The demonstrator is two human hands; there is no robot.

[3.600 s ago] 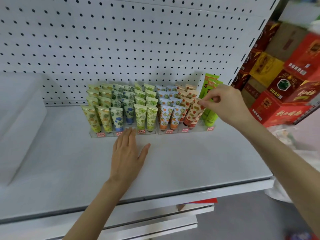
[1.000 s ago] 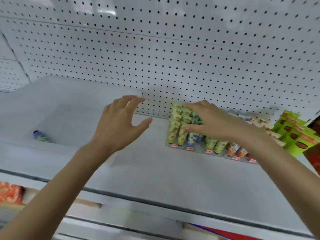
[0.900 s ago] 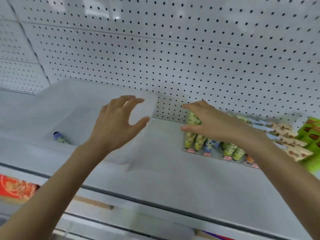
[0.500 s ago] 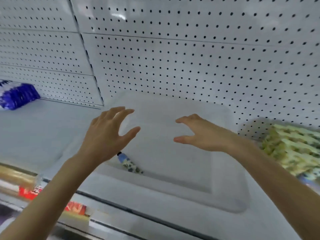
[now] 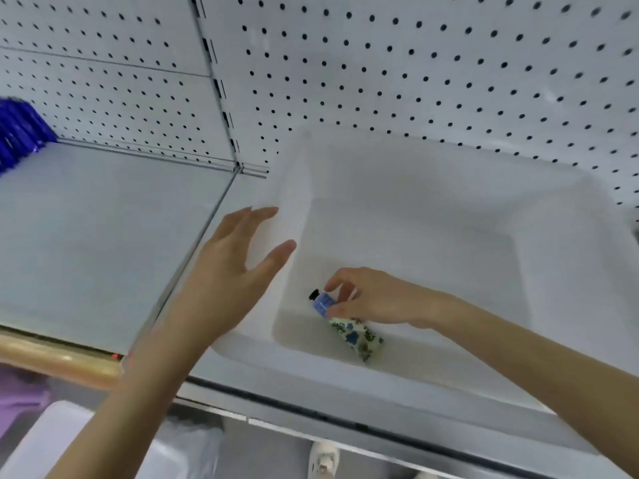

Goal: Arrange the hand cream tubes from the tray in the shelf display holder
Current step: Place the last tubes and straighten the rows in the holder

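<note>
Pick-up step. Right hand (image 5: 377,299) pinches cap end of tube (image 5: 345,324), lying near-left in tray (image 5: 570,271). Left hand (image 5: 235,271) spread, at tray's left wall. Next, likely: lift tube, carry right to holder, out of view.

R hand (image 5: 375,299) pinches tube (image 5: 356,337) in tray (image 5: 449,181), L hand (image 5: 224,281) spread

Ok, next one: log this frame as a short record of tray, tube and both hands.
tray: white, on the shelf, against the pegboard
tube: one floral hand cream tube, lying in the tray's front left corner
right hand: pinches the tube near its capped end
left hand: open, by the tray's left wall; contact unclear
display holder: out of view
other: blue pack, far left
</note>
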